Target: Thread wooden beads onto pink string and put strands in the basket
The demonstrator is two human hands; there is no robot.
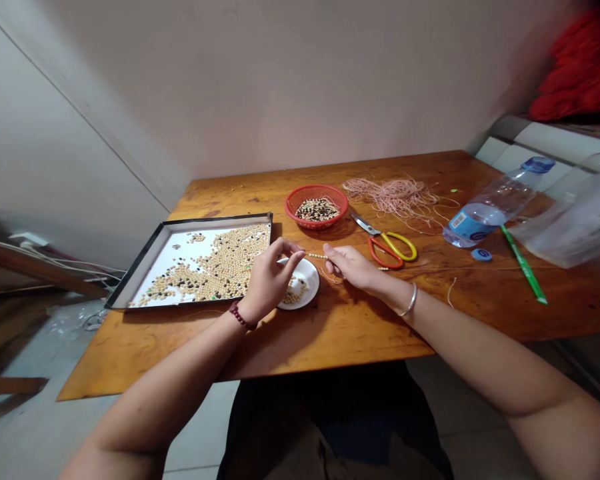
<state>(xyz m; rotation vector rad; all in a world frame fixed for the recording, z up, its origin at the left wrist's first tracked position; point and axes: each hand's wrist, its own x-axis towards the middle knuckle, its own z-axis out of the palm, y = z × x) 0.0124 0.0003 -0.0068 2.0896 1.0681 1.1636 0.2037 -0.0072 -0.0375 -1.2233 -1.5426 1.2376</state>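
A short string of pale beads (317,257) stretches between my two hands, above the table. My right hand (350,265) is closed around the right end of it, thumb on top. At the other end, the thumb and forefinger of my left hand (273,273) are pinched together over a white dish (316,291) of loose beads; whether they grip the thread's end or a bead is too small to see. Left of that hand lies a shallow black-edged tray (163,239) spread with cream beads, with some dark and a few green ones among them.
Behind my hands stands a red basket (291,215) of mixed beads. Scissors (387,247) with orange and yellow handles lie beside it, near a tangle of pink cord (395,197). Farther right are a water bottle (480,217), its blue cap (481,255), a green pen-like stick (524,265) and a plastic bag (570,217).
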